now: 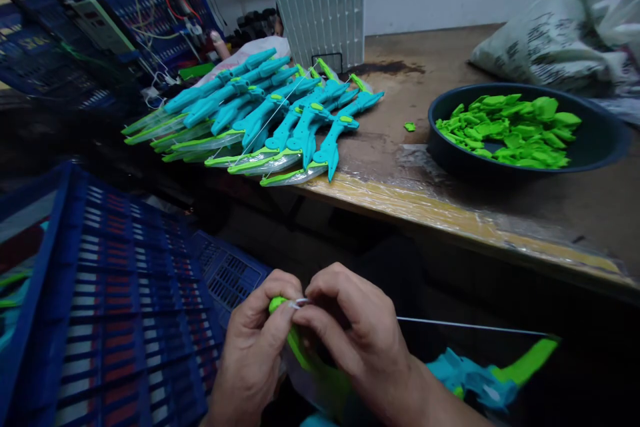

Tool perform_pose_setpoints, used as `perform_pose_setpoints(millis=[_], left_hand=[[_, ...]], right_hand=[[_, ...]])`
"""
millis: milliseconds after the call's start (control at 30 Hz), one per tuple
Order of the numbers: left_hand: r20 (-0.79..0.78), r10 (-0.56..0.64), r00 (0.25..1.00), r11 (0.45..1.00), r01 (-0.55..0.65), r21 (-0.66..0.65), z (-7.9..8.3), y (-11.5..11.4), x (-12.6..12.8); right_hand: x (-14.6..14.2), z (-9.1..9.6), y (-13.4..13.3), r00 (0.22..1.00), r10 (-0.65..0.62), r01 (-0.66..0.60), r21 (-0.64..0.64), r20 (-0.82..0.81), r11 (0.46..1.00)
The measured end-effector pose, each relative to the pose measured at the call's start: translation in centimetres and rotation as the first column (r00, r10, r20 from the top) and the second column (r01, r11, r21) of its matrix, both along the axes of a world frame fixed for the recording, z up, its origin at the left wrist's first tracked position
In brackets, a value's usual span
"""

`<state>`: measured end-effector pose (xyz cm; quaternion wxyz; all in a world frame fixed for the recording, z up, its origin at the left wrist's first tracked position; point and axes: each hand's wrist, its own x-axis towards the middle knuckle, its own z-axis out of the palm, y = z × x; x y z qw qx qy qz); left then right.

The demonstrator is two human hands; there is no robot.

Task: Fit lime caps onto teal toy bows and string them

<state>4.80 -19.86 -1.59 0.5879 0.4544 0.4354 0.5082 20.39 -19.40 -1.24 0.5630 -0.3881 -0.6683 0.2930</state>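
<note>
A toy bow with a turquoise middle (467,375) and lime-green limbs lies across my lap area, partly hidden behind my hands and forearm. My left hand (263,333) is closed around one green limb tip, thumb and forefinger pinching it. Close against it, my right hand (357,330) pinches the looped end of a white bowstring (300,303) at that tip. From behind my right hand the string runs straight to the far limb tip on the right. Several similar toy bows (280,113) are piled on the bench above.
A dark round basin (440,140) of small green plastic parts (515,130) stands on the wooden bench (390,120); one loose green piece (410,127) lies beside it. Blue plastic crates (120,293) are at left. A printed sack (540,47) rests at the back right.
</note>
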Motion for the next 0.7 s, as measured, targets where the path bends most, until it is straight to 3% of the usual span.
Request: perform_pose_setpoints(millis=[67,133,200,267,367,433,567,700], left_hand=[[0.049,-0.047,0.998,0.999,0.047,-0.005,0.1,-0.1,0.0],[0.103,-0.092,0.990,0.996,0.092,0.005,0.2,-0.1,0.1],[0.140,-0.114,0.984,0.993,0.112,0.019,0.3,0.0,0.2],[0.155,-0.122,0.980,0.993,0.122,0.008,0.3,0.2,0.2],[0.161,-0.126,0.979,0.990,0.134,-0.038,0.2,0.4,0.2],[0.158,-0.096,0.983,0.992,0.108,-0.070,0.2,0.4,0.3],[0.126,-0.006,0.992,0.994,0.019,-0.104,0.0,0.5,0.7],[0.128,-0.026,0.991,0.994,0.039,-0.104,-0.1,0.7,0.7]], right_hand=[[-0.1,-0.1,0.2,0.992,0.047,-0.066,-0.162,-0.119,0.985],[-0.1,-0.2,0.3,0.958,0.128,-0.206,-0.302,-0.258,0.931],[-0.1,-0.2,0.4,0.926,0.171,-0.291,-0.351,-0.335,0.890],[-0.1,-0.4,0.5,0.946,0.164,-0.250,-0.309,-0.278,0.918],[-0.1,-0.9,0.5,0.994,0.064,-0.074,-0.115,-0.087,0.991],[-0.1,-1.1,0.4,1.000,0.007,-0.007,0.005,0.008,1.000],[0.1,-0.7,-0.1,0.992,0.026,-0.034,0.060,0.124,0.998],[0.4,-0.1,0.0,0.996,0.020,-0.027,0.087,0.082,0.996]])
